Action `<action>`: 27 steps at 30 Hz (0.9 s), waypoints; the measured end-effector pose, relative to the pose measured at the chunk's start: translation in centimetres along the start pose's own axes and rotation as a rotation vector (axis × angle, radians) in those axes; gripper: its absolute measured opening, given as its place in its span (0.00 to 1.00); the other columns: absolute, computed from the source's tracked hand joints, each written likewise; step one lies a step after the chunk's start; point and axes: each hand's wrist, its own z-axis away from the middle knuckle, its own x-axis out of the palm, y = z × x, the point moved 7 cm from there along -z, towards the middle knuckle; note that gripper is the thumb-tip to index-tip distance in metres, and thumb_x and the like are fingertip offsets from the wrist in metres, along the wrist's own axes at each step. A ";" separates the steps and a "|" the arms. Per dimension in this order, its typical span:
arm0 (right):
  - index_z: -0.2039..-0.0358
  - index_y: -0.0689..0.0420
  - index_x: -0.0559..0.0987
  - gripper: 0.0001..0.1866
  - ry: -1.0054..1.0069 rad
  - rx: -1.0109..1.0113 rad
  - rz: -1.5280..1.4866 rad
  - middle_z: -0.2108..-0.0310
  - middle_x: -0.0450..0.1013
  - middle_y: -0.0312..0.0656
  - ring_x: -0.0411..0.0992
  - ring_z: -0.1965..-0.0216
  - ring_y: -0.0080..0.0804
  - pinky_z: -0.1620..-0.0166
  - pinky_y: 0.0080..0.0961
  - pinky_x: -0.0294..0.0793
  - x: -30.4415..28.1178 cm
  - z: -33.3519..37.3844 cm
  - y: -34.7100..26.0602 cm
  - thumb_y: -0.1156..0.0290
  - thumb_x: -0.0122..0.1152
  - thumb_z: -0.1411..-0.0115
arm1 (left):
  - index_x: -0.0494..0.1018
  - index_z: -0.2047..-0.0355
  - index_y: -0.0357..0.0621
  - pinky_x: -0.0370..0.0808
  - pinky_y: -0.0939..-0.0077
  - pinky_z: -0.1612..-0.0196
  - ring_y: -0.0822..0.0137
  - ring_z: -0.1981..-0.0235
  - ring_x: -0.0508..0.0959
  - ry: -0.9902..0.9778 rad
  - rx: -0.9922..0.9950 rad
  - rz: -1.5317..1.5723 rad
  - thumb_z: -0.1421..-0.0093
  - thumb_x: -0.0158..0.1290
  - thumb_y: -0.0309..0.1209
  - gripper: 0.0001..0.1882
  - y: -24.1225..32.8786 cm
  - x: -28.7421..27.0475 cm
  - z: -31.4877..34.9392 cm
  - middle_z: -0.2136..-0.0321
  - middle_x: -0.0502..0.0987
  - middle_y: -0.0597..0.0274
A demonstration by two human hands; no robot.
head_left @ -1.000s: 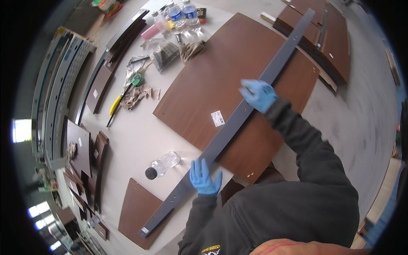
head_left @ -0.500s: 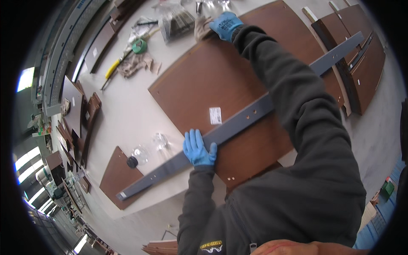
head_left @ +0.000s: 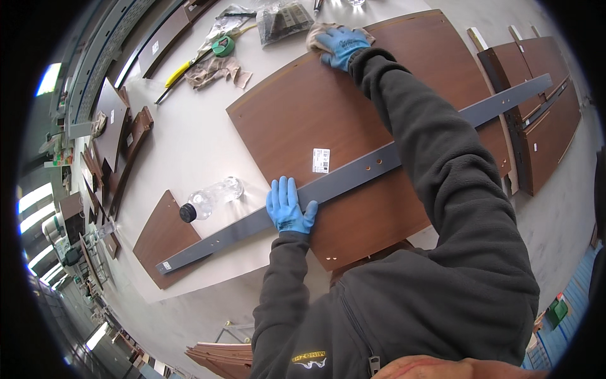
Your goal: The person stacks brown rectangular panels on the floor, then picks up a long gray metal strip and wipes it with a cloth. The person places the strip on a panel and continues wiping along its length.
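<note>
Left hand lies flat on the grey bar, fingers straight, thumb out wide, gripping nothing. Slantwise the bar crosses the large brown panel, its left end over a small panel and its right end over stacked boards. At the large panel's far edge, the right hand is on a rag, fingers bent over the cloth; whether they grip it or only press, I cannot tell.

As for progress, the bar is laid across the panel, but I judge the two unjoined: no fastener shows in the holes in view. How much of the panel's face has been wiped, if any, cannot be told.

Pale and smooth, the bench carries a clear bottle on its side and, farther off, a crumpled cloth, a yellow-handled tool, a green roll and a plastic bag. More brown pieces lie leftward. Past them are metal beams, a grey floor and bright windows.
</note>
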 end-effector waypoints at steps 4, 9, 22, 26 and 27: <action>0.47 0.47 0.81 0.15 -0.215 -0.011 -0.049 0.48 0.81 0.47 0.81 0.50 0.49 0.47 0.45 0.80 2.4 -1.9 -0.2 0.67 0.58 0.33 | 0.70 0.34 0.39 0.60 0.43 0.30 0.41 0.30 0.67 -0.016 -0.018 0.000 0.34 0.49 0.63 0.42 -0.2 0.1 0.1 0.34 0.71 0.44; 0.56 0.54 0.87 0.15 0.175 0.004 0.086 0.69 0.83 0.53 0.83 0.69 0.47 0.63 0.43 0.82 -11.2 -3.3 -2.5 0.63 0.55 0.31 | 0.70 0.34 0.39 0.60 0.43 0.29 0.42 0.30 0.66 -0.021 -0.020 -0.001 0.34 0.50 0.62 0.42 -0.3 0.3 0.4 0.34 0.71 0.44; 0.45 0.52 0.79 0.23 0.142 -0.017 0.019 0.33 0.70 0.54 0.70 0.34 0.56 0.34 0.54 0.67 -12.8 31.5 -6.9 0.74 0.63 0.42 | 0.69 0.32 0.41 0.59 0.44 0.28 0.44 0.29 0.65 0.014 0.011 -0.024 0.34 0.49 0.63 0.43 -0.2 0.7 0.9 0.32 0.69 0.45; 0.44 0.53 0.79 0.21 0.277 0.076 -0.041 0.29 0.67 0.52 0.62 0.27 0.55 0.27 0.55 0.58 -7.3 36.9 -7.4 0.75 0.61 0.39 | 0.68 0.32 0.42 0.57 0.44 0.28 0.44 0.28 0.64 0.011 -0.001 -0.034 0.34 0.49 0.62 0.42 -0.4 1.0 1.0 0.31 0.68 0.46; 0.45 0.52 0.79 0.21 0.235 0.063 -0.064 0.30 0.68 0.51 0.63 0.27 0.53 0.28 0.55 0.59 -6.8 37.2 -7.3 0.75 0.61 0.40 | 0.68 0.31 0.42 0.57 0.44 0.28 0.44 0.28 0.63 -0.003 -0.002 -0.037 0.34 0.49 0.62 0.42 -0.4 1.0 1.0 0.31 0.68 0.46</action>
